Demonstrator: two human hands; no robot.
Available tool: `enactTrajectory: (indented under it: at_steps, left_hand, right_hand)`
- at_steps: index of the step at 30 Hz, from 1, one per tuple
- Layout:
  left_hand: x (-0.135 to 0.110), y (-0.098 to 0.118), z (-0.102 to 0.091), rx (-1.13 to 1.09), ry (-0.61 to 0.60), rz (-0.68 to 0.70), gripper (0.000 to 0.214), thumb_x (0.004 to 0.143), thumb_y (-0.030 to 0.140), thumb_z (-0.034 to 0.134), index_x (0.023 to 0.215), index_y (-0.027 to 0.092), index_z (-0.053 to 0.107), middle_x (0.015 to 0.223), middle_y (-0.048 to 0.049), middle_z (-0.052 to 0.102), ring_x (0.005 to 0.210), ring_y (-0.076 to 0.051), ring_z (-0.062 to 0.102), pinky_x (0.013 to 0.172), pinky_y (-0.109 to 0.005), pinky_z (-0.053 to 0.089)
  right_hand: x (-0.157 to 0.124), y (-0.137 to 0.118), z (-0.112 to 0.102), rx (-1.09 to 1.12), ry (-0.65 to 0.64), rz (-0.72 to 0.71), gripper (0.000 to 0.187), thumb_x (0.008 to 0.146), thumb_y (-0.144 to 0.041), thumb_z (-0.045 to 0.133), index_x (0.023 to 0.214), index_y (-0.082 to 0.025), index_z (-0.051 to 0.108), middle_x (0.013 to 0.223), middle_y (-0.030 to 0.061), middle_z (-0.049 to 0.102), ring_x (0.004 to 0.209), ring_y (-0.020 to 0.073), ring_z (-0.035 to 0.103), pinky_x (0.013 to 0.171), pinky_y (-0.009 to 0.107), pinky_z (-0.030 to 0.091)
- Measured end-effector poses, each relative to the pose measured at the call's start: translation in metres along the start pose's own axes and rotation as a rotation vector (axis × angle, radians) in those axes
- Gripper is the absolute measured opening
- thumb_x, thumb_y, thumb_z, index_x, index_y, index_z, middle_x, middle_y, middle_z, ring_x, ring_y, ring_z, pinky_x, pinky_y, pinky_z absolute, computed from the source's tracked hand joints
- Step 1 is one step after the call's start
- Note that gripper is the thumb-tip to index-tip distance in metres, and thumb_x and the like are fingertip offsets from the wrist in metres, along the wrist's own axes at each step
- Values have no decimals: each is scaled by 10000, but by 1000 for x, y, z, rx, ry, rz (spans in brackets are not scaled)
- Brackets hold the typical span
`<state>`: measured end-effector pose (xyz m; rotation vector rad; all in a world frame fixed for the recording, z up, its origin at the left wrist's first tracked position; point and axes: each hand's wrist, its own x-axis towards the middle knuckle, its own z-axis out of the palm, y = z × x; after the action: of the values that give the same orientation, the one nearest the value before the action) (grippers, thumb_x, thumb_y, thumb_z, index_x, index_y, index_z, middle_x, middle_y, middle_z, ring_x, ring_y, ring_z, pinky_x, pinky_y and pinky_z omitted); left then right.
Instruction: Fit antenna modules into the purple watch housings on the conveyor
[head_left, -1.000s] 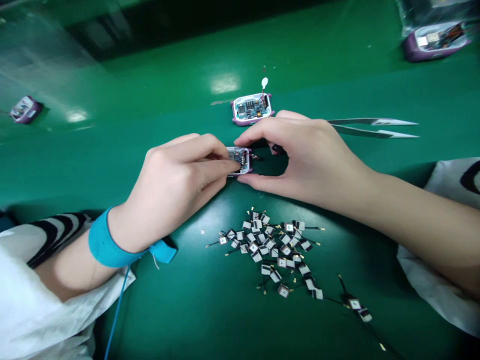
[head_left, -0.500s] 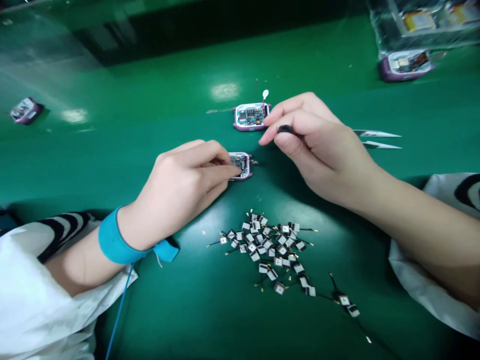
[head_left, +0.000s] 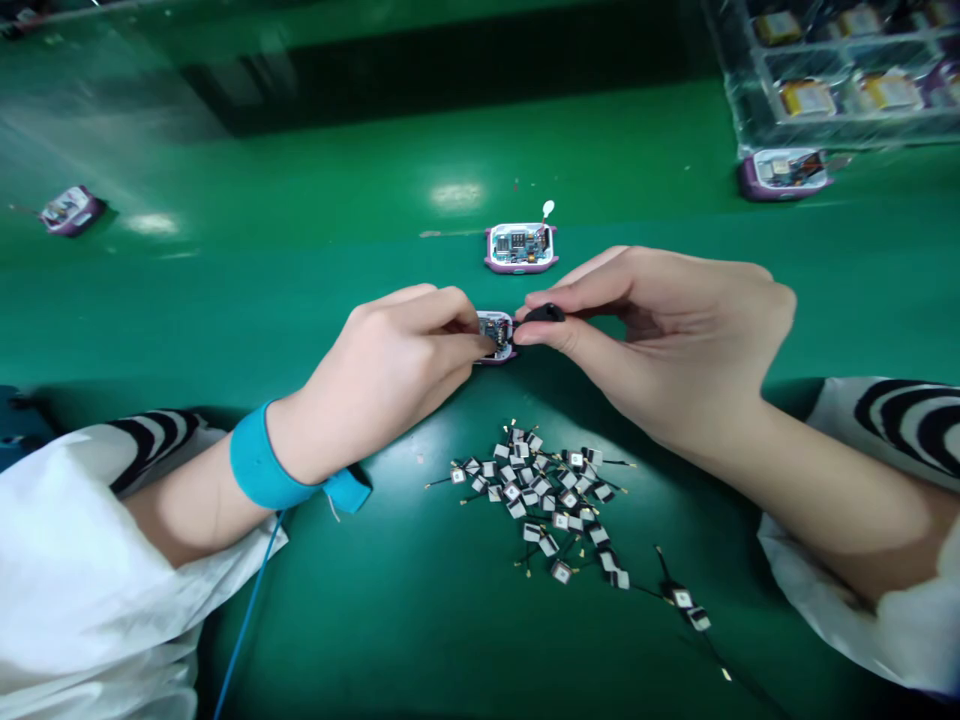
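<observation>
Head: left hand (head_left: 390, 365) holds rounded purple casing (head_left: 501, 336), right hand (head_left: 675, 340) black tab (head_left: 544, 313).

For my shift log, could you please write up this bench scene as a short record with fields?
Surface: green mat
Left side: left hand grips purple-cased device, circuit board exposed, on the mat
Right side: right hand pinches black part at that device's right edge; contact unclear
Wrist: blue wrist strap on the left wrist, cord trailing down
Front: pile of small wired components
Behind: second open device
Far edges: left-edge device; right-edge device below clear rack
</observation>
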<state>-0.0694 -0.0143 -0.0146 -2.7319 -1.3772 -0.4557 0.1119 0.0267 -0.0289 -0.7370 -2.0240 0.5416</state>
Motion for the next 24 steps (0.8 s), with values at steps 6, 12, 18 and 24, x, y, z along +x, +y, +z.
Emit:
enactTrajectory:
  at_steps: [6,12,18,24]
  left_hand:
    - [0,1,-1,-4,-49,-33,267,853,216,393,706,216,615,787,-6,588,686,-125,542,605,-248,438]
    - [-1,1,0,14,-47,-17,264,855,213,393,725,211,623,790,-10,587,690,-131,540,597,-250,430]
    - [-1,0,2,-5,-1,-1,236,842,204,421,748,200,638,794,-12,599,696,-137,551,600,-247,432]
    - [-1,-2,4,-21,15,12,239,841,209,423,728,194,633,773,-14,593,697,-143,558,603,-251,442]
  right_hand:
    - [-1,-4,2,-44,-33,-26,78,755,-242,597,690,-213,566,684,-50,650,696,123,627,576,264,497]
    - [-2,-5,2,-164,-71,-123,78,764,-207,585,704,-218,536,699,-56,647,647,90,609,568,237,491]
    - [-3,3,6,-161,-4,-284,125,751,-134,575,670,-182,491,653,-21,618,625,90,597,496,207,447]
    - [-3,5,11,-128,-15,-288,191,776,-137,524,635,-196,411,606,-29,555,574,86,554,472,213,423]
